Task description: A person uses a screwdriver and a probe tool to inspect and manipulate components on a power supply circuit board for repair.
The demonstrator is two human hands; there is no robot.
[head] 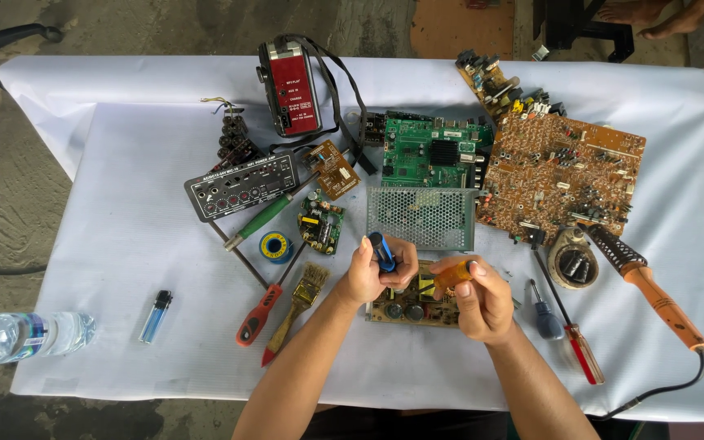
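Bare forearms — no sleeves, no gloves

I count five circuit boards (562,173), four screwdrivers (259,314), one soldering iron (652,289), one brush (303,296), one lighter (156,315), one water bottle (26,334), one solder reel (275,245).

mesh cover (421,217) behind small board (414,305), brush (299,301) left

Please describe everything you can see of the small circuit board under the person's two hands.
The small circuit board is a tan rectangle lying flat on the white cloth, just below the perforated metal cover. Round dark components line its near edge, and a yellow part sits near its middle. Both hands hide much of it: the left hand holds a blue-handled tool, the right hand an orange-handled tool.
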